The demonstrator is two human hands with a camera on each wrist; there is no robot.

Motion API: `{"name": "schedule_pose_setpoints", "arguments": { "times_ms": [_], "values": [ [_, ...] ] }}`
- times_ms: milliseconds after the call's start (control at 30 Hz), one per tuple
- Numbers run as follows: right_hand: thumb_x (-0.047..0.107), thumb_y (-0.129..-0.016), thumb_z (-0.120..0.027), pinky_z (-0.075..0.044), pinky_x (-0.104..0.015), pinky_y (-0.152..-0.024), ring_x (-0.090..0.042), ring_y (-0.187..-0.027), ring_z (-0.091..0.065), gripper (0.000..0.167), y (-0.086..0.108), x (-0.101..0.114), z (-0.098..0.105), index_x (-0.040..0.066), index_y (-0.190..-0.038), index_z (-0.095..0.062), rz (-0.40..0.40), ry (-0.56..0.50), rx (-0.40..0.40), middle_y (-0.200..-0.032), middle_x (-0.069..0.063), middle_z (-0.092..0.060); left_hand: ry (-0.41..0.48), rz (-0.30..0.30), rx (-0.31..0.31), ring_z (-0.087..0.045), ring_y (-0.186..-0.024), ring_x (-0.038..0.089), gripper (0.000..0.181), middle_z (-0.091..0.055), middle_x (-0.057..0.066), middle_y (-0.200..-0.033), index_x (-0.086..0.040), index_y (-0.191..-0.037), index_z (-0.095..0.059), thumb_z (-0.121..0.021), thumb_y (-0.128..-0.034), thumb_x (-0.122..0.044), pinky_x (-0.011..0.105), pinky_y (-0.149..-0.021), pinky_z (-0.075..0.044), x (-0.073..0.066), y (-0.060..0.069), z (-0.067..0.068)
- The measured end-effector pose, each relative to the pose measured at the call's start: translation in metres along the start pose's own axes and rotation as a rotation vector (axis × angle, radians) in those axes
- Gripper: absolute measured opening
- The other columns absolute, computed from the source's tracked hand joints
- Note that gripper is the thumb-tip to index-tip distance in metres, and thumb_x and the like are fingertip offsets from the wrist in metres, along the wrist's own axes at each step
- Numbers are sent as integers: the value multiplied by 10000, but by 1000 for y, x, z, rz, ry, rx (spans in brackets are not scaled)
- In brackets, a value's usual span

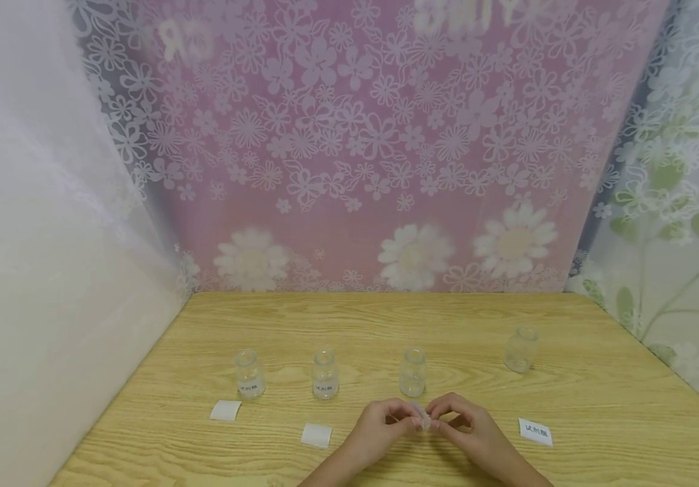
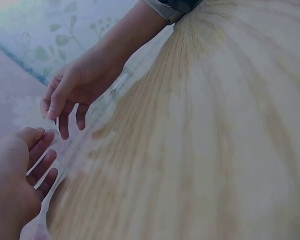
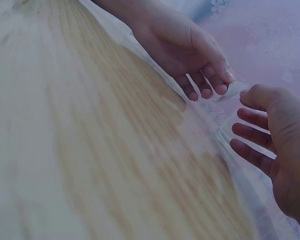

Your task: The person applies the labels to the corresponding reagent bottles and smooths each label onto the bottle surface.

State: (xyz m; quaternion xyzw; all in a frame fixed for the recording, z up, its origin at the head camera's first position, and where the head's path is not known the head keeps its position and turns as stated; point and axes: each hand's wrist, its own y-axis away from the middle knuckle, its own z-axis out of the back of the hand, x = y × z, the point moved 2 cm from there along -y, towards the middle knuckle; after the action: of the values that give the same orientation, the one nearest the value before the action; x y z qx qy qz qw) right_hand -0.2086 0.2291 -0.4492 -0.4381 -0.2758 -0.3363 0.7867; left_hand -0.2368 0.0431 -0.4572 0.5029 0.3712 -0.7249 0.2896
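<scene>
In the head view my left hand and right hand meet at the front of the table. Between their thumbs and fingertips they pinch a small whitish label; in the right wrist view this label spans the gap between both hands. Its printed face cannot be made out. Just behind the hands stands a clear glass bottle without a visible label. To the right of my right hand lies a white label with dark printed characters.
Two glass bottles, one at far left and one nearer the middle, carry printed labels low on their sides. Another plain bottle stands back right. Blank white paper pieces lie at left and front on the wood-grain table.
</scene>
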Motion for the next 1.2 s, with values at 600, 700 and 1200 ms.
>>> {"name": "schedule_pose_setpoints", "arguments": {
  "times_ms": [600,700,1200],
  "values": [
    [34,-890,-591,-513,-312,-565,-229,-727,-581,88,-2,1,3,107,-938,-599,-108,10,-130,-930,-52,-604,-6,51,-227,-574,-716,100,117,-620,-42,-778,-58,-890,-628,-603,-897,-172,215,-636,-466,4,-4,6],
    [45,-890,-595,-513,-313,-556,-225,-725,-579,71,-2,1,3,107,-924,-602,-128,15,-145,-908,-38,-603,7,34,-258,-592,-683,137,92,-623,-5,-756,-31,-893,-616,-595,-899,-120,224,-599,-472,2,-4,7],
    [98,-888,-615,-508,-309,-530,-200,-686,-579,26,-2,2,6,79,-905,-622,-291,11,-256,-880,-57,-595,-22,88,-486,-564,-686,145,87,-591,-20,-770,-3,-925,-582,-570,-904,-87,183,-567,-456,0,-4,14]
  ]
}}
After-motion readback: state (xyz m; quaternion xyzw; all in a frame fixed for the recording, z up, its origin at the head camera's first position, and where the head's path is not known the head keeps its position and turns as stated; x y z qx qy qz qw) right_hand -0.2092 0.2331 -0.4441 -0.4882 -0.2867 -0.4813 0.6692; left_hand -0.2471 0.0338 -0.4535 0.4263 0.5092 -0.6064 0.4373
